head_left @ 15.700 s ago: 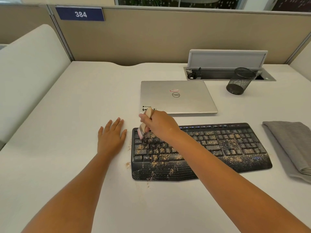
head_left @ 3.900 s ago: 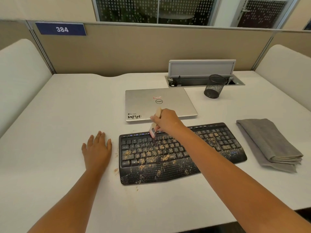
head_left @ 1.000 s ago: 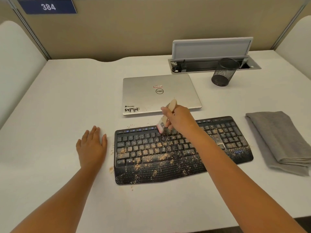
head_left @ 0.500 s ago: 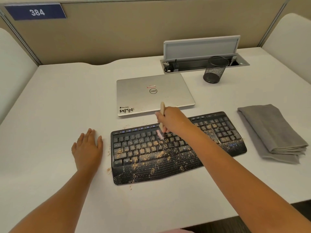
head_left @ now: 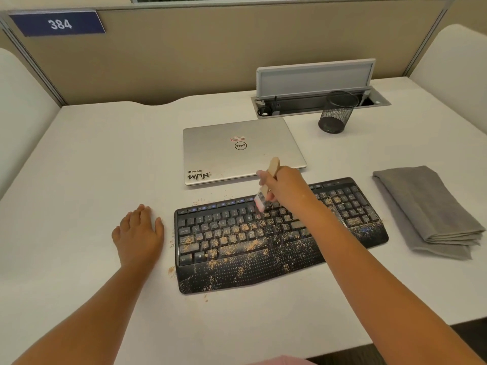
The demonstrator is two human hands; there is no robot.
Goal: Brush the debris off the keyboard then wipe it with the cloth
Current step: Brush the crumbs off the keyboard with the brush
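Note:
A black keyboard (head_left: 237,248) lies on the white desk, strewn with tan crumbs over its keys and palm rest. My right hand (head_left: 286,189) grips a small wooden-handled brush (head_left: 266,184), its pale bristles touching the upper middle key rows. My left hand (head_left: 138,233) rests flat on the desk just left of the keyboard, fingers straight. A folded grey cloth (head_left: 427,209) lies to the right of the keyboard. My right forearm hides part of the keys on the right half.
A shut silver laptop (head_left: 242,148) lies just behind the keyboard. A black mesh pen cup (head_left: 336,113) stands by an open cable tray (head_left: 316,101) at the back. Loose crumbs (head_left: 171,270) dot the desk at the keyboard's left edge and top. Beige partitions wall the desk.
The brush has tipped from upright to leaning right and its bristles sit in the upper key rows, slightly further right. My left hand has stayed put.

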